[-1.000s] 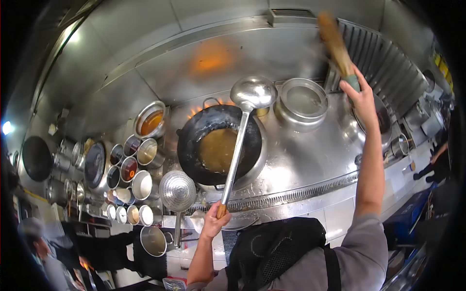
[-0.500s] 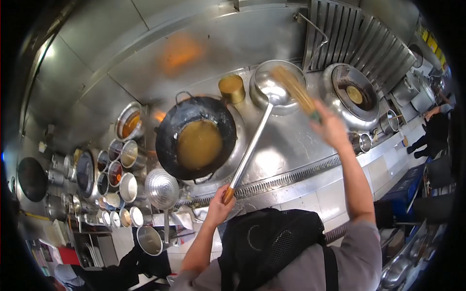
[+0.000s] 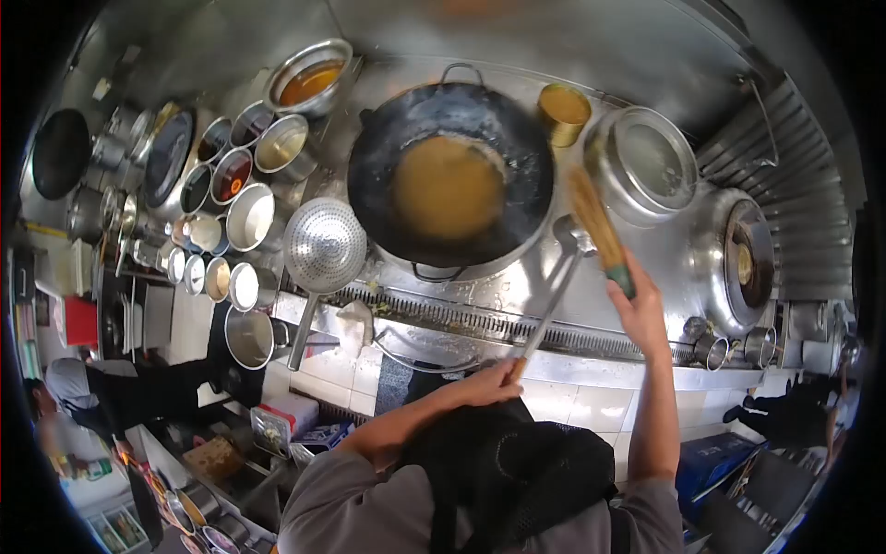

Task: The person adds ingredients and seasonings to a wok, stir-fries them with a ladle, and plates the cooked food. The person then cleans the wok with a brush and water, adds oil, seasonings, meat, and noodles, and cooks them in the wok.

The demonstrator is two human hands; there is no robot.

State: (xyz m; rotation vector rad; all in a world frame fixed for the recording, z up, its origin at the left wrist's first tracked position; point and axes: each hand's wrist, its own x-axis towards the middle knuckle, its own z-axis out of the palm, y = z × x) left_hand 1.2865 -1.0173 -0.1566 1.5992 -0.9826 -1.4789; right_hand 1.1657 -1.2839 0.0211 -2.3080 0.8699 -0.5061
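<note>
My left hand is wrapped round the wooden handle end of a long steel ladle. The ladle's bowl is over the steel counter, right of the wok. In my right hand is a bamboo wok brush with a green band, its bristles pointing away from me. The brush passes close beside the ladle bowl; whether they touch I cannot tell. A large black wok holds a cloudy brown liquid. Behind the brush stand a wide steel pot with water in it and a brass-coloured can.
A perforated skimmer rests left of the wok. Several seasoning pots, including a white-lined one, crowd the left, below a bowl of orange liquid. A second burner stands right. A drain grate runs along the counter front. Other people are at both sides.
My view has swung left and closer to the wok. The ladle bowl has come out from over the steel pot, nearer to me. The brush has turned more upright beside the ladle.
</note>
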